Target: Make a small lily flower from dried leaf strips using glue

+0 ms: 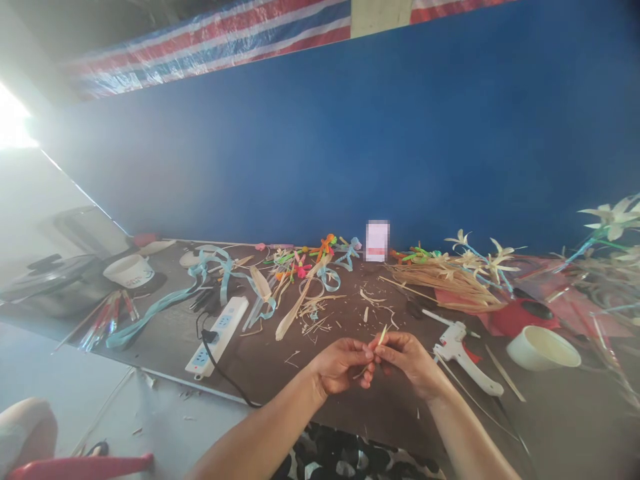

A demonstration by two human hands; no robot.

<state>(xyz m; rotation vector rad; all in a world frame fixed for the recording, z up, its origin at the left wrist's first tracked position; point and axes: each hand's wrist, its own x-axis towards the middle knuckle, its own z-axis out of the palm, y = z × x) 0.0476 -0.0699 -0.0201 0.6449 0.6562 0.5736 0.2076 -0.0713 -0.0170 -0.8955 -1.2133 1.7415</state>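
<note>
Close together over the front of the brown table, my left hand and my right hand pinch a small, pale, straw-like strip. Its pointed end sticks up above the fingertips, and a thin darker end shows below the left fingers. Both hands are closed, with the middle of the strip hidden by the fingers. Short straw scraps lie on the table just beyond them. To the right of my right hand, a white hot glue gun rests on its side.
A white power strip with a black plug lies left. Light-blue ribbon, dried husk bundles and colourful craft flowers cover the back. A paper bowl stands right; a lidded pot is far left. A blue panel rises behind.
</note>
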